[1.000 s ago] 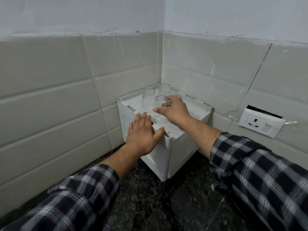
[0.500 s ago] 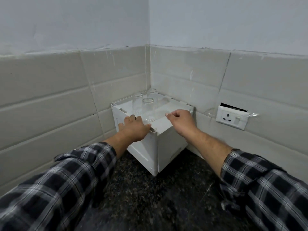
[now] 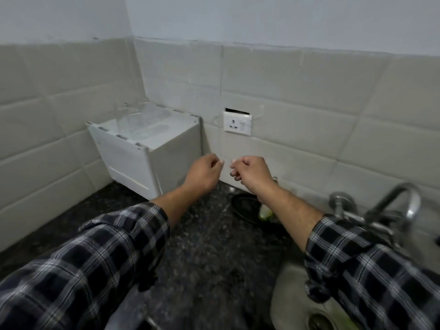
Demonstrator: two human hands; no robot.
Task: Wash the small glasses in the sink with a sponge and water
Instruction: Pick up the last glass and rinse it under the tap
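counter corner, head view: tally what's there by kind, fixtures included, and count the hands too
White plastic box: 1
Wall socket: 1
Black dish behind the right forearm: 1
Tap: 1
Sink: 1
Hands: 2, left hand and right hand, both loosely curled and empty
Total: 7
Clear glasses on the box are too blurred to count.

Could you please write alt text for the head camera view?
Two empty hands, the left hand and right hand, hover loosely curled over a dark counter. A white box sits in the tiled corner, and a tap and sink lie to the right.
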